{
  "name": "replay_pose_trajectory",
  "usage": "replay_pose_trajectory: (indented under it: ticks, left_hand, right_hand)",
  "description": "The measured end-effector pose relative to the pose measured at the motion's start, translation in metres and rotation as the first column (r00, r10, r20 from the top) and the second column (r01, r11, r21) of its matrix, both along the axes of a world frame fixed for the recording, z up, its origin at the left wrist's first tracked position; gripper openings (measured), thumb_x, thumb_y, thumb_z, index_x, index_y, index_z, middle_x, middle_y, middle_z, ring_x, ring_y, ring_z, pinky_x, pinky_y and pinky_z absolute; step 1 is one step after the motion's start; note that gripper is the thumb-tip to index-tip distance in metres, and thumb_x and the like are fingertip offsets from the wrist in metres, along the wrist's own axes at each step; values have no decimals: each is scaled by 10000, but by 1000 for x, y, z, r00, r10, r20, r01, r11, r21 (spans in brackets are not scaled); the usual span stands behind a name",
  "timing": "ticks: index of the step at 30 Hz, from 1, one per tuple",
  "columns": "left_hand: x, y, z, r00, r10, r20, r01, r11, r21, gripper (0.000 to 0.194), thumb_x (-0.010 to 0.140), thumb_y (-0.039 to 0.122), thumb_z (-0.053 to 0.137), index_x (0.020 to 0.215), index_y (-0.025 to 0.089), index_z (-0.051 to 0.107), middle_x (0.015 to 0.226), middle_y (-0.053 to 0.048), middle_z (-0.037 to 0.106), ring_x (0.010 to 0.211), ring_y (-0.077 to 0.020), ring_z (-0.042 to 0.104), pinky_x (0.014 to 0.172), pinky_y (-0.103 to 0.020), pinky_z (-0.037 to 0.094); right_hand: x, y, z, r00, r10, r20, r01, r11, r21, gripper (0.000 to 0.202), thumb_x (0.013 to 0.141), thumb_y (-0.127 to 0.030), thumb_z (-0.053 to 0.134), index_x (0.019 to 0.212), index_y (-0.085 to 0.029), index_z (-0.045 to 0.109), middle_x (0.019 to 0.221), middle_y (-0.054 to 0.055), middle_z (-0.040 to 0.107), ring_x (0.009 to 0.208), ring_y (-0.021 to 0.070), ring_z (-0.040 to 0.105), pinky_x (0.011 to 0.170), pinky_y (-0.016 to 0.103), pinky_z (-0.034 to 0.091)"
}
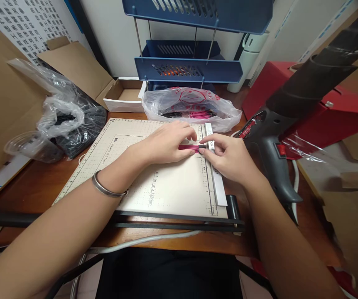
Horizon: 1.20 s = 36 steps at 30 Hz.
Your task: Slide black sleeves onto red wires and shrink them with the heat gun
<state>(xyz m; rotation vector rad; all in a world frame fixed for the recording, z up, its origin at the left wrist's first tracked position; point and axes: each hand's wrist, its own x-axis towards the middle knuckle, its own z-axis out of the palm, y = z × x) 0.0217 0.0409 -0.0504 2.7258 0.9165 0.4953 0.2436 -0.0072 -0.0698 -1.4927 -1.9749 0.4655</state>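
Wooden desk (229,244), hands (169,141) (233,155) holding pink-and-black pieces (189,147)

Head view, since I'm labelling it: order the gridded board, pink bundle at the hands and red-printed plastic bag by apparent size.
1. Gridded board
2. Red-printed plastic bag
3. Pink bundle, partly hidden

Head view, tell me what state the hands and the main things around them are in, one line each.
Left hand: pinching the pink bundle.
Right hand: fingers closed at the bundle's black end.
Pink bundle: held over the gridded board.
Gridded board: lying flat.
White box: open.
Plastic bag: open, pink and black pieces inside.
Grey tool: on or off, cannot tell.
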Motion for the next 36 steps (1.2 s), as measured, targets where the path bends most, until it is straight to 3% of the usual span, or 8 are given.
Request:
replay_pose_trajectory:
  ticks: [6,8,10,14,19,24,29,36]
  left_hand:
    - [-3,2,8,996,83,-34,-84,996,-35,203,1021,284,517,1014,158,676,1013,-89,711,903,-220,597,822,-345,416]
    - [-2,1,12,983,170,-66,-173,984,-36,210,1028,299,500,990,164,657,952,-76,707,826,-208,578,756,-336,389]
    - [-2,0,14,945,310,-102,-315,949,-32,280,1053,351,458,940,171,639,868,-72,692,728,-201,537,680,-338,333]
    - [-4,2,15,848,488,-207,-505,863,-31,359,1054,361,416,789,181,577,780,-89,655,654,-203,486,632,-349,273]
    - [-3,3,12,900,403,-167,-427,891,-152,335,1047,349,394,752,206,462,788,-65,612,695,-200,492,655,-344,308]
    - [0,2,10,935,344,-79,-353,905,-238,339,1062,353,374,754,215,406,790,-39,572,698,-182,466,684,-338,322]
    - [-4,6,7,885,463,-55,-465,869,-168,326,1060,350,371,765,218,410,793,-45,567,712,-195,461,681,-348,295]
    - [-2,4,11,919,394,-13,-382,880,-283,340,1036,307,417,710,209,437,741,-36,590,693,-184,489,676,-340,316]
  right_hand:
    - [-1,2,-4,998,-59,27,59,998,8,289,855,-379,708,1091,-227,777,682,-15,545,639,192,525,697,358,421]
    - [-2,4,-11,996,-90,7,89,991,104,426,821,-384,745,1210,-209,735,944,73,661,866,269,638,860,437,514]
    - [-4,6,-18,997,-70,-22,72,985,159,539,809,-395,762,1305,-201,679,1239,157,646,1153,350,627,1058,526,503]
    - [-9,8,-26,998,-36,-57,40,996,86,415,871,-375,706,1259,-231,669,1450,181,557,1405,390,521,1217,608,403]
    - [-12,5,-20,993,-82,-83,79,996,-44,237,874,-255,668,1107,-228,699,1597,179,448,1557,385,404,1294,618,290]
    - [-14,5,-17,989,-93,-116,82,992,-97,176,927,-306,636,1068,-217,689,1645,199,403,1624,370,310,1305,614,258]
    - [-14,6,-17,986,-102,-131,89,991,-97,99,912,-255,632,1000,-225,667,1635,185,425,1621,337,328,1307,595,266]
    - [-14,7,-16,988,-100,-122,89,992,-93,85,902,-244,627,980,-223,653,1610,189,493,1586,337,396,1294,584,291]
